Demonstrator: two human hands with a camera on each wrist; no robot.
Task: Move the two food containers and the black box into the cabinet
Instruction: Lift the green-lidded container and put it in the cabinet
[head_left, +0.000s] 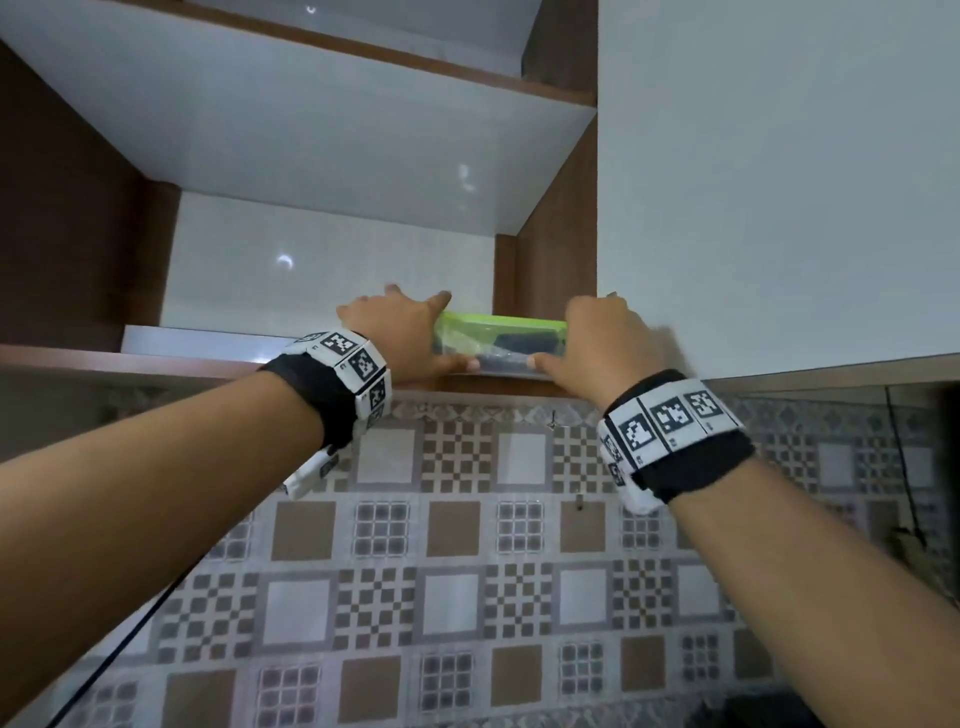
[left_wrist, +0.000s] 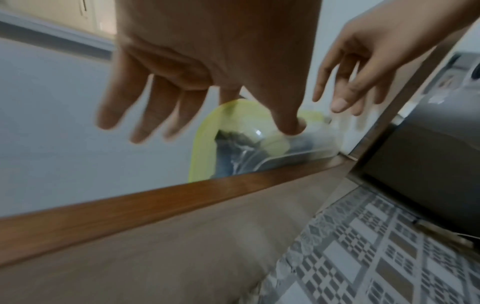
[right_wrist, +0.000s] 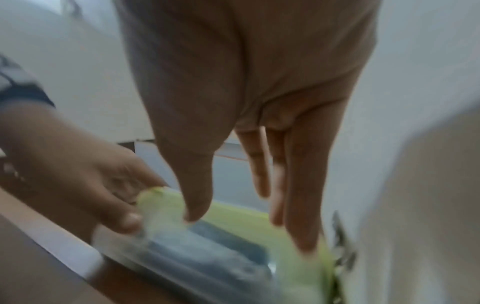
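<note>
A clear food container (head_left: 498, 338) with a green lid and dark contents sits at the front right of the cabinet's lower shelf (head_left: 197, 340). My left hand (head_left: 421, 332) is at its left end, fingers spread and straight, thumb tip touching the container (left_wrist: 259, 148). My right hand (head_left: 582, 332) is at its right end, fingers straight over the lid, thumb along the lower front edge. The right wrist view is blurred: it shows the container (right_wrist: 207, 246), my right hand (right_wrist: 249, 226) and my left hand (right_wrist: 91, 185). The second container and the black box are out of view.
The open white cabinet door (head_left: 779, 182) hangs close on the right, beside my right hand. An upper shelf (head_left: 311, 130) spans the cabinet above. The shelf's brown front edge (left_wrist: 155, 201) lies under my wrists. A patterned tiled wall (head_left: 467, 571) runs below.
</note>
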